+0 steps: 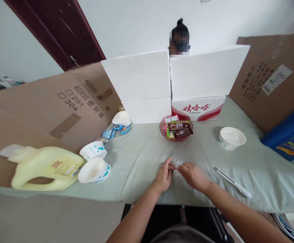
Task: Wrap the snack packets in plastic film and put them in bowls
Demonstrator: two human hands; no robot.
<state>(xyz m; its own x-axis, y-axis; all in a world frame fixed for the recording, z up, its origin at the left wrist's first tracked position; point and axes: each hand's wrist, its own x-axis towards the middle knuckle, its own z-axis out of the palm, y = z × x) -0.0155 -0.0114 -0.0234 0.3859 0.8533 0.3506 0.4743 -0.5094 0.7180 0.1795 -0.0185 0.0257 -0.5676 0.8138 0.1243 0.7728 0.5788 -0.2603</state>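
Observation:
Close to the front of the cloth-covered table, my left hand (163,176) and my right hand (194,176) almost meet. Fingertips of both pinch a thin, clear plastic piece (176,164), perhaps a bag; its shape is hard to make out. Just beyond them stands a pink translucent bowl (176,138) filled with several packaged snacks (179,129) in brown, pink and green wrappers. To the right of my right hand lies a white pen (232,181), slanting toward the table's edge.
White paper bowls (93,171) and a yellow detergent jug (48,167) stand left, near blue packets (116,131). Another paper bowl (231,137) and a blue jug (289,135) are right. White boxes (147,77) and cardboard panels (60,101) border the table; a person (179,37) is behind.

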